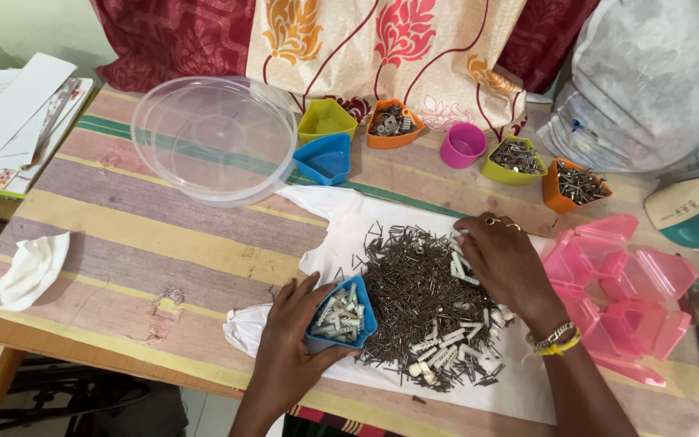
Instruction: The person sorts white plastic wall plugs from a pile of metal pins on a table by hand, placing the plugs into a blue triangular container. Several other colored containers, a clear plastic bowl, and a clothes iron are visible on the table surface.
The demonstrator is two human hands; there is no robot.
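A table covered with a striped cloth in faded purple, yellow and green (123, 243) fills the head view, with red and cream floral fabric (382, 48) hanging behind it at twelve o'clock. On a white sheet (519, 380) in the middle lies a heap of thin dark metal nails mixed with white plastic wall plugs (422, 299). At seven o'clock of the heap, the left hand (289, 348) curls around a small blue triangular plastic cup (343, 317) filled with white plugs, thumb and fingers gripping its sides. The right hand (503, 263), wearing rings and bracelets, rests palm down on the heap's two o'clock edge, fingers close together and bent onto the plugs. A round clear plastic lid (213, 137) sits at eleven o'clock. Small coloured cups (394, 125) line the far edge. A pink plastic compartment box (616, 283) stands at three o'clock.
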